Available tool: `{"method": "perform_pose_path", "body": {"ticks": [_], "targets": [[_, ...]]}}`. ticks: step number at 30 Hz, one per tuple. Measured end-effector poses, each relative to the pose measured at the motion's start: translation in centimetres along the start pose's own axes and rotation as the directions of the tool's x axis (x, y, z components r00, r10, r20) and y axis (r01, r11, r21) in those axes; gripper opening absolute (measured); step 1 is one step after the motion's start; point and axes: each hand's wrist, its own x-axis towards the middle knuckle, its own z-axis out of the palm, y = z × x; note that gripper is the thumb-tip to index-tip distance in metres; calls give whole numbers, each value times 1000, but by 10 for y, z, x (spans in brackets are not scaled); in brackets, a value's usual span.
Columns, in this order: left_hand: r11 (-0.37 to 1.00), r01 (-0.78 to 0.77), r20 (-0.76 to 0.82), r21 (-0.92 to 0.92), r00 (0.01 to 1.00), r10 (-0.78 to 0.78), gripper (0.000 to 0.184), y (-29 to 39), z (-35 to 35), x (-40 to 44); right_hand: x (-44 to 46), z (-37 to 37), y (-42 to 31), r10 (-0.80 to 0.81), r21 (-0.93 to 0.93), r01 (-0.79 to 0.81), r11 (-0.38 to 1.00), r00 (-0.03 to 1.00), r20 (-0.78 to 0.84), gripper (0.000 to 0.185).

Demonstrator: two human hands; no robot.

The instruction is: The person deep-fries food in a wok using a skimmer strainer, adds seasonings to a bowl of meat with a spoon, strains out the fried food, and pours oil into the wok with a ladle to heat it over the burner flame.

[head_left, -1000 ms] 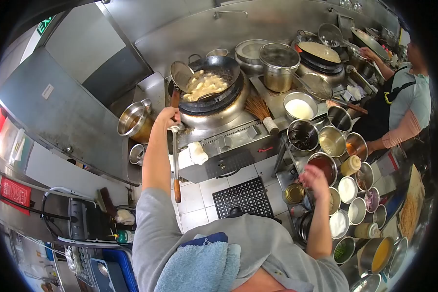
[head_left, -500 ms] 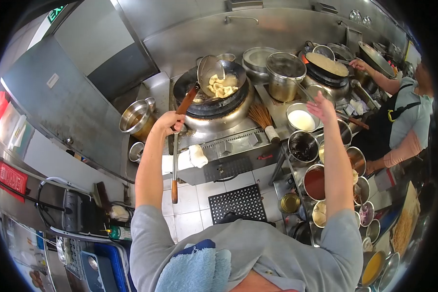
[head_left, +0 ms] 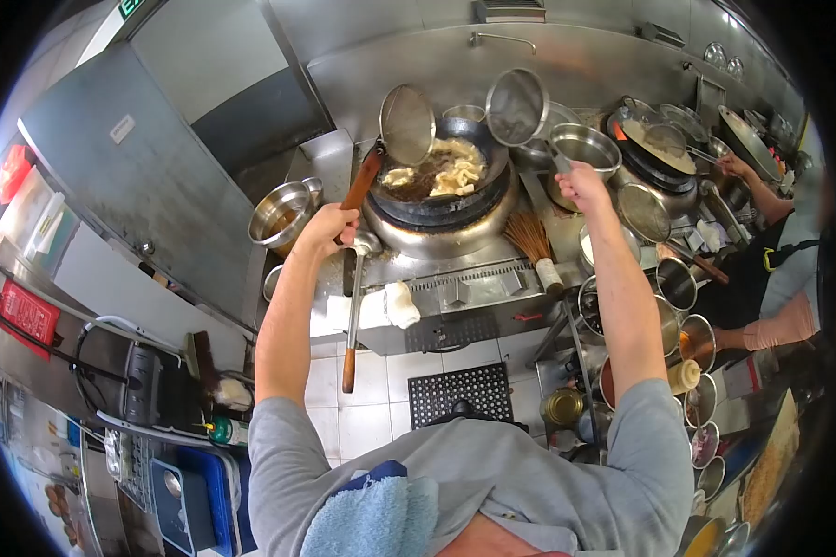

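My left hand (head_left: 330, 227) is closed round the wooden handle (head_left: 362, 180) of a round strainer (head_left: 408, 124), raised over the left part of a black wok (head_left: 486, 192). Pale food pieces (head_left: 459, 172) lie in dark liquid in that wok. My right hand (head_left: 583, 187) is closed on the handle of a second round strainer (head_left: 517, 107), lifted above the wok's right rim, with its handle crossing a steel pot (head_left: 585, 150). A ladle (head_left: 354, 316) with a wooden end rests just below my left hand, over the stove's front edge, beside a white cloth (head_left: 390, 304).
At the right a co-worker's hand (head_left: 738, 168) holds a strainer over another wok (head_left: 658, 158). A bamboo brush (head_left: 532, 243) lies on the stove. Several bowls, one a steel bowl (head_left: 696, 343), stand right of my right arm. A steel pot (head_left: 284, 215) stands at the left.
My right hand has moved from above the bowls to the second strainer and lifted it toward the wok. The strainer in my left hand has risen off the food. The camera view has shifted.
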Motion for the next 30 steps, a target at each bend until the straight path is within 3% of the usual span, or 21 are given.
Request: {"method": "perform_pose_path", "body": {"ticks": [3, 4, 5, 7, 12, 16, 20, 23, 24, 27, 30], "targets": [[994, -48, -46, 95, 998, 53, 7, -1, -28, 22, 28, 24, 9, -43, -414, 98, 905, 989, 140, 54], [989, -64, -62, 136, 995, 73, 8, -1, -35, 27, 39, 33, 14, -96, -603, 162, 781, 985, 140, 54], [981, -77, -78, 176, 993, 92, 9, -2, -41, 33, 47, 40, 23, -286, -727, 367, 581, 928, 240, 53], [973, -93, -125, 212, 985, 122, 5, -7, -48, 43, 53, 58, 35, -517, -789, 615, 21, 682, 518, 53], [992, -19, -131, 125, 991, 35, 5, -9, -65, 55, 50, 95, 35, -278, -826, 488, -281, 783, 557, 36], [969, 221, 37, -108, 975, -218, 4, -6, -74, 57, 28, 96, 16, -162, -742, 491, -457, 774, 612, 29], [930, 314, 157, -191, 945, -287, 10, -11, -57, 52, 23, 69, 1, -111, -758, 524, -390, 790, 603, 35], [875, 381, 304, -299, 907, -291, 11, -18, -35, 50, 13, 48, -5, -143, -800, 547, -248, 796, 588, 46], [837, 417, 334, -354, 892, -303, 11, -21, -22, 52, -2, 43, -8, -121, -840, 533, -100, 832, 542, 46], [738, 507, 480, -446, 831, -282, 11, -19, 0, 56, -33, 49, 5, 68, -862, 172, 477, 970, 231, 46], [604, 621, 603, -499, 750, -273, 12, -23, 10, 76, -36, 54, 55, 27, -623, 71, 779, 989, 147, 46]]}}
